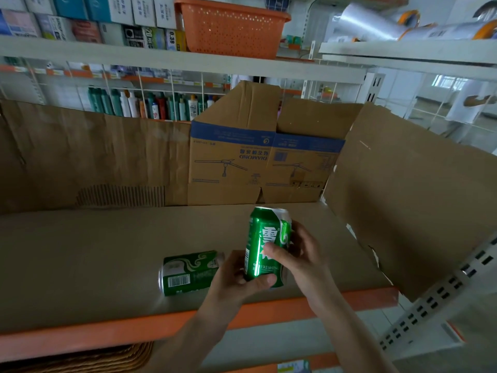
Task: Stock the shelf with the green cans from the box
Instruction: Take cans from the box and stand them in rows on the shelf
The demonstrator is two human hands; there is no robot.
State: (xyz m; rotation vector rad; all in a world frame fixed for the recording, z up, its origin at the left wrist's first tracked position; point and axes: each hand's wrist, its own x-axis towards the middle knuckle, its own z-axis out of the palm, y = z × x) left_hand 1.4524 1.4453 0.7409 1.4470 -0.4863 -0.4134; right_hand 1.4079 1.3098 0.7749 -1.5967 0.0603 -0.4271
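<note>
- Head view: both hands are gripping one green can (265, 238) over the front part of the cardboard-lined shelf (94, 238), just behind its orange front edge (336, 300).
- The left hand (236, 275) is curling around the can's lower part, with its thumb lying across the front near the base.
- The right hand (304, 254) is holding the can's right side, with its thumb pressing on the middle of the label.
- The held can is standing nearly upright. Its long axis is running vertically and its silver top rim is pointing up and slightly toward the shelf's back. I cannot tell whether its base is touching the shelf.
- A second green can (188, 273) is lying on its side on the shelf just left of the left hand. Its long axis is running left to right and its barcode is facing up.
- A printed cardboard panel (231, 162) is standing against the back.
- An orange basket (231, 28) is sitting on the shelf above.
</note>
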